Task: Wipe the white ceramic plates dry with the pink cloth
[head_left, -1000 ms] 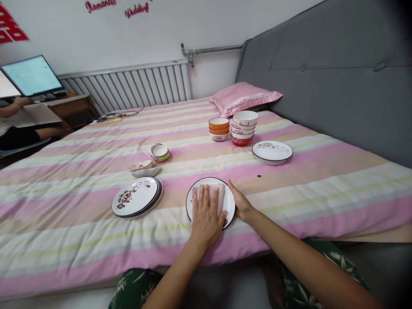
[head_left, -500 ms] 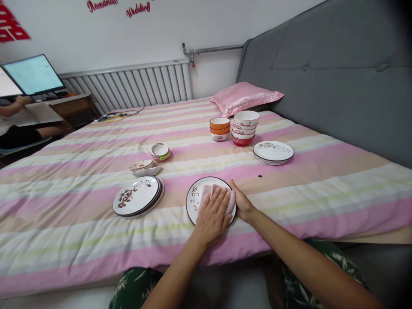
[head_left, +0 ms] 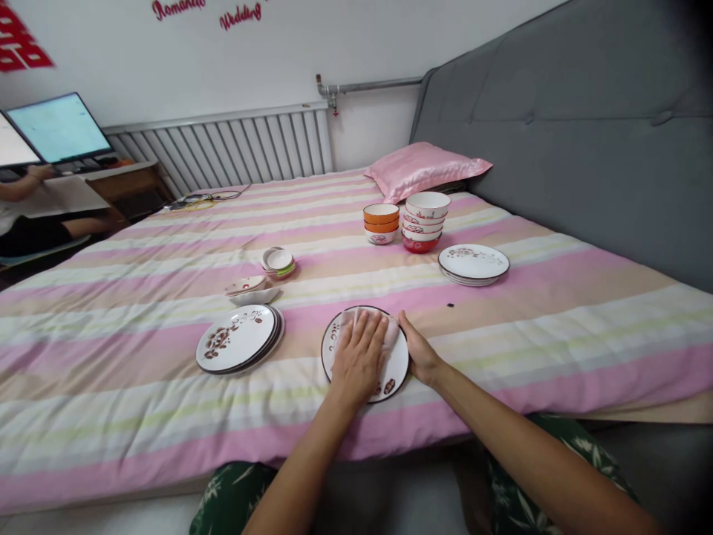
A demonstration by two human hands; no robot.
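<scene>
Near the bed's edge (head_left: 501,364), a plate (head_left: 397,363) lies face up beneath a cloth (head_left: 392,336).
Left hand (head_left: 358,359) is flat, fingers nearly straight, pressing the cloth onto the plate; right hand (head_left: 422,359) curls at the right rim, thumb uppermost, other fingers mostly hidden. Wiping well likely calls for even palm pressure carried out to the dark rim, the right hand bracing without covering the face. Soft bedding could let the plate tilt, so lighter strokes seem wise. Stacked plates (head_left: 237,340) stand apart, leftward.
</scene>
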